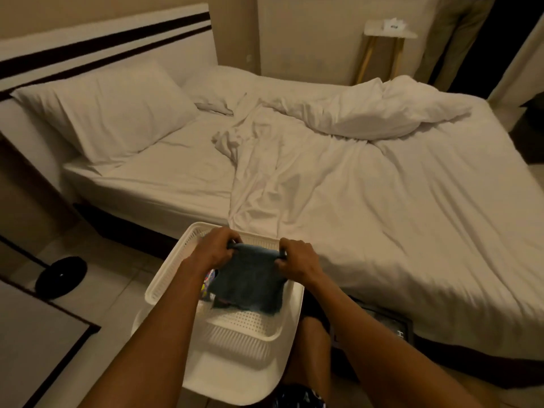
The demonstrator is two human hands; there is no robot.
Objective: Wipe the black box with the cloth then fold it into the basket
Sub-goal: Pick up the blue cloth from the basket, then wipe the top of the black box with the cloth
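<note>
A dark blue-grey cloth [250, 284] hangs folded over the open top of a white perforated basket [176, 260] that stands on the floor beside the bed. My left hand [217, 250] grips the cloth's upper left corner and my right hand [295, 260] grips its upper right corner, holding the top edge stretched between them. Something colourful [207, 282] lies inside the basket under the cloth. A black box [391, 322] lies low at the right, mostly hidden by my right forearm and the bed's edge.
A bed [397, 216] with rumpled white sheets and a pillow [109, 119] fills the middle. A round black object [61, 276] sits on the tiled floor at left. A small side table [388, 30] stands by the far wall, with a person's legs [453, 39] near it.
</note>
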